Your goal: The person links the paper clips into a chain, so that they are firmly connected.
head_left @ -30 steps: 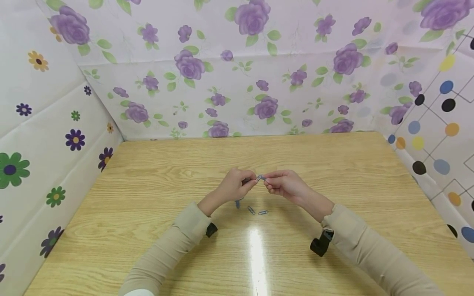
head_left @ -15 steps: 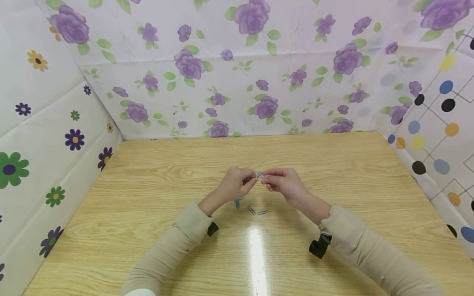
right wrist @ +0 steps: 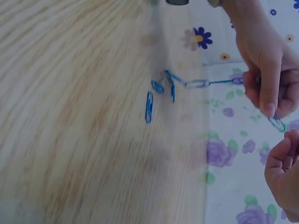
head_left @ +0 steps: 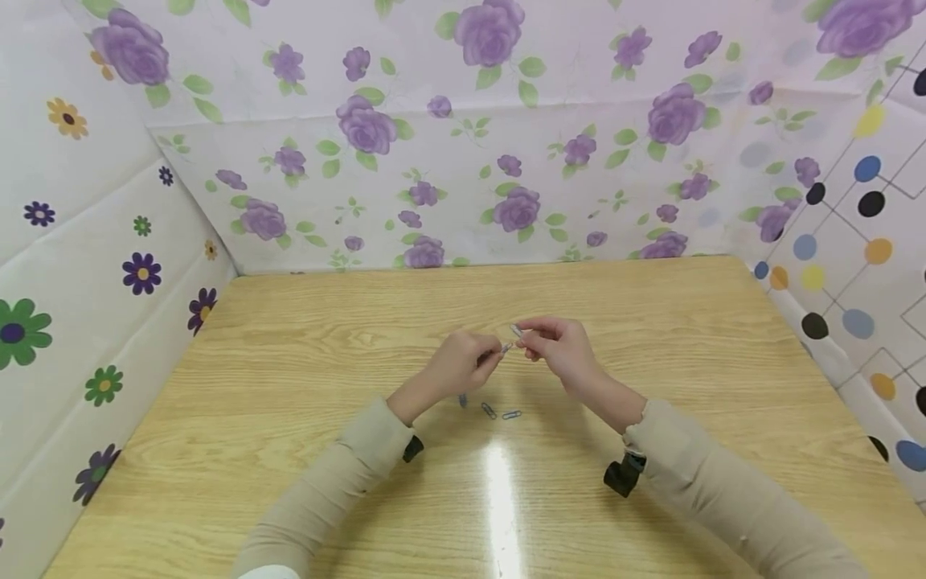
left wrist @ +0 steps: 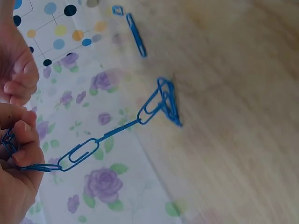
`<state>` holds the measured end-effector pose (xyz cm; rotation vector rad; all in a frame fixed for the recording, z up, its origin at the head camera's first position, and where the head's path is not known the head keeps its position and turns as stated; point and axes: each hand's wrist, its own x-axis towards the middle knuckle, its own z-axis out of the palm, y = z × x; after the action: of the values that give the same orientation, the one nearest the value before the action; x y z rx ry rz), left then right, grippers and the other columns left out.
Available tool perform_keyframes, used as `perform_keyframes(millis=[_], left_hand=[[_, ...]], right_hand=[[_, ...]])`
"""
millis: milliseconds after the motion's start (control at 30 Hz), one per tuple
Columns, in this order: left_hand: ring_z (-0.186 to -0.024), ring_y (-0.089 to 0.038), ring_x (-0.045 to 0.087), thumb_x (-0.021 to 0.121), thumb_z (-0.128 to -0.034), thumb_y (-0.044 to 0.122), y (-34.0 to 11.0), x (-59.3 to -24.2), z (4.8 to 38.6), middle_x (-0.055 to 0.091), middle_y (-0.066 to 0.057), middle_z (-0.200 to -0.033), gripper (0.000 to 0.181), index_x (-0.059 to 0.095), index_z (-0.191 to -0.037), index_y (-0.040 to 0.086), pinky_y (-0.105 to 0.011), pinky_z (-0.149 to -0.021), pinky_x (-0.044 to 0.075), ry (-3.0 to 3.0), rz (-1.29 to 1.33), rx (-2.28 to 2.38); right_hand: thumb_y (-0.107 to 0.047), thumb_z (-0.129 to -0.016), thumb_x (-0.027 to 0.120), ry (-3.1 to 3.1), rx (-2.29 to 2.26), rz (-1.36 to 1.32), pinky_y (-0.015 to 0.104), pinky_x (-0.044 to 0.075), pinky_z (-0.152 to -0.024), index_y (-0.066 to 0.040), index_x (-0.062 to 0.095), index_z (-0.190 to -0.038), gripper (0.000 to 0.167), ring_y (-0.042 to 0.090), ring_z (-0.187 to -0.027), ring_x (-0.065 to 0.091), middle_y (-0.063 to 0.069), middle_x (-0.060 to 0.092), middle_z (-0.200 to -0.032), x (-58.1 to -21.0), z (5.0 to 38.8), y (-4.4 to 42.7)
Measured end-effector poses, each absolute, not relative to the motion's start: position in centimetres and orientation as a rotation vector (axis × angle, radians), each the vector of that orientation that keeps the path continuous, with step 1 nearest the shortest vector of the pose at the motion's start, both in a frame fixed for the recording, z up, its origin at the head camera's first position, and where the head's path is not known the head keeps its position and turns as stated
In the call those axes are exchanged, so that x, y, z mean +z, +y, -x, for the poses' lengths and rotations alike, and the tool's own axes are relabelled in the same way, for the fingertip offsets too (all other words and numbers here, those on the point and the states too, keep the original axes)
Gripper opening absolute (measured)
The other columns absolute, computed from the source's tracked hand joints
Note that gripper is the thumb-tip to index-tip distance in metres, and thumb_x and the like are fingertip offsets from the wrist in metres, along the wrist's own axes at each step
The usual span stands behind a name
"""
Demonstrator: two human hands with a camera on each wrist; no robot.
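My left hand (head_left: 463, 362) grips a chain of linked blue paper clips (left wrist: 78, 155), with one clip end (right wrist: 277, 123) sticking out past the fingertips. The chain hangs from the hand, and its lower end lies bunched on the table. My right hand (head_left: 567, 354) is just right of the left hand, apart from it and slightly higher. Between its thumb and fingers it pinches a single paper clip (head_left: 516, 330). Its clip is hidden in both wrist views. Two loose blue paper clips, one slanted (head_left: 489, 411) and one lying sideways (head_left: 511, 415), rest on the table below the hands.
The wooden table (head_left: 325, 338) reaches back to a flower-print cloth wall (head_left: 434, 161). Patterned cloth also stands along the left and right sides. A bright light reflection lies on the table in front of the loose clips.
My right hand has moved up and slightly away from the left, and its clip has come apart from the clip in the left hand. The left hand stays nearly in place.
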<state>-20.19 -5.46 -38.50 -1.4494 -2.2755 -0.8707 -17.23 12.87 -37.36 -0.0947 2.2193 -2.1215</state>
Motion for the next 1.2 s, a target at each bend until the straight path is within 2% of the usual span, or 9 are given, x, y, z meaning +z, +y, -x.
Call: perform_keyframes(millis=[67, 167, 300, 433, 567, 767, 867, 1033, 1200], left_hand=[[-0.042, -0.004, 0.039, 0.058, -0.0804, -0.006, -5.7, -38.3, 20.3, 0.053, -0.001, -0.053, 0.011, 0.061, -0.071, -0.001, -0.012, -0.042, 0.030, -2.294, 1.432, -0.888], [-0.043, -0.005, 0.042, 0.058, -0.0812, -0.005, -6.0, -38.3, 20.5, 0.056, -0.003, -0.055, 0.009, 0.061, -0.073, -0.002, -0.012, -0.042, 0.033, -2.297, 1.430, -0.909], [-0.043, -0.004, 0.041, 0.058, -0.0810, -0.005, -6.1, -38.3, 20.6, 0.056, -0.003, -0.056, 0.010, 0.061, -0.073, -0.002, -0.012, -0.042, 0.033, -2.295, 1.428, -0.941], [-0.042, -0.002, 0.039, 0.058, -0.0819, -0.004, -6.2, -38.3, 20.6, 0.055, -0.002, -0.055, 0.010, 0.061, -0.073, -0.002, -0.013, -0.041, 0.032, -2.312, 1.433, -0.988], [-0.043, 0.000, 0.035, 0.058, -0.0826, -0.003, -6.4, -38.1, 20.7, 0.051, -0.001, -0.053, 0.010, 0.062, -0.074, -0.002, -0.015, -0.041, 0.031, -2.316, 1.447, -1.041], [-0.045, 0.001, 0.035, 0.059, -0.0846, 0.000, -6.4, -38.4, 20.9, 0.050, 0.002, -0.054, 0.011, 0.062, -0.075, 0.001, -0.014, -0.042, 0.031, -2.375, 1.470, -1.016], [-0.045, 0.000, 0.036, 0.059, -0.0848, 0.000, -6.3, -38.5, 21.0, 0.049, 0.002, -0.054, 0.012, 0.061, -0.073, 0.001, -0.014, -0.043, 0.030, -2.390, 1.489, -0.993], [-0.045, -0.001, 0.036, 0.060, -0.0848, 0.000, -6.3, -38.4, 20.9, 0.050, 0.002, -0.055, 0.012, 0.061, -0.073, 0.003, -0.014, -0.044, 0.031, -2.389, 1.536, -0.912], [-0.046, -0.002, 0.038, 0.060, -0.0847, 0.000, -6.3, -38.2, 20.8, 0.053, 0.001, -0.057, 0.011, 0.061, -0.074, 0.004, -0.014, -0.045, 0.032, -2.393, 1.571, -0.831]], right_hand=[[0.002, -0.090, 0.051, 2.250, -2.086, 0.160, 0.025, 0.049, -0.064, 0.007, 0.054, -0.119, 0.030, 0.011, -0.066, 0.056, 0.008, 0.062, -0.080, -37.5, 17.3, 13.4], [0.004, -0.091, 0.047, 2.187, -2.098, 0.229, 0.024, 0.047, -0.063, 0.009, 0.053, -0.119, 0.029, 0.012, -0.066, 0.053, 0.008, 0.059, -0.081, -37.9, 17.4, 14.0], [0.003, -0.093, 0.042, 2.090, -2.122, 0.255, 0.023, 0.047, -0.063, 0.017, 0.055, -0.107, 0.025, 0.012, -0.069, 0.052, 0.003, 0.059, -0.080, -38.3, 17.3, 14.4], [0.001, -0.091, 0.048, 2.088, -2.049, 0.348, 0.027, 0.050, -0.071, 0.018, 0.054, -0.109, 0.025, 0.012, -0.073, 0.058, -0.001, 0.062, -0.085, -38.4, 17.2, 15.0], [-0.001, -0.090, 0.052, 2.090, -1.971, 0.433, 0.031, 0.051, -0.073, 0.015, 0.055, -0.111, 0.026, 0.013, -0.075, 0.059, 0.002, 0.062, -0.087, -38.6, 17.4, 15.6], [-0.009, -0.093, 0.051, 2.006, -1.956, 0.362, 0.034, 0.052, -0.068, 0.011, 0.056, -0.111, 0.027, 0.013, -0.080, 0.059, 0.004, 0.062, -0.092, -39.1, 17.8, 15.7], [-0.008, -0.095, 0.047, 1.945, -1.956, 0.345, 0.032, 0.052, -0.066, 0.010, 0.053, -0.116, 0.029, 0.013, -0.076, 0.060, 0.006, 0.061, -0.088, -39.1, 17.9, 15.5], [-0.001, -0.095, 0.043, 1.923, -1.929, 0.325, 0.025, 0.050, -0.063, 0.015, 0.043, -0.124, 0.033, 0.011, -0.069, 0.053, 0.006, 0.055, -0.082, -38.9, 17.8, 15.1], [0.003, -0.092, 0.047, 1.927, -1.921, 0.216, 0.026, 0.051, -0.067, 0.020, 0.043, -0.116, 0.030, 0.012, -0.071, 0.058, 0.005, 0.059, -0.082, -38.5, 17.7, 14.9]])
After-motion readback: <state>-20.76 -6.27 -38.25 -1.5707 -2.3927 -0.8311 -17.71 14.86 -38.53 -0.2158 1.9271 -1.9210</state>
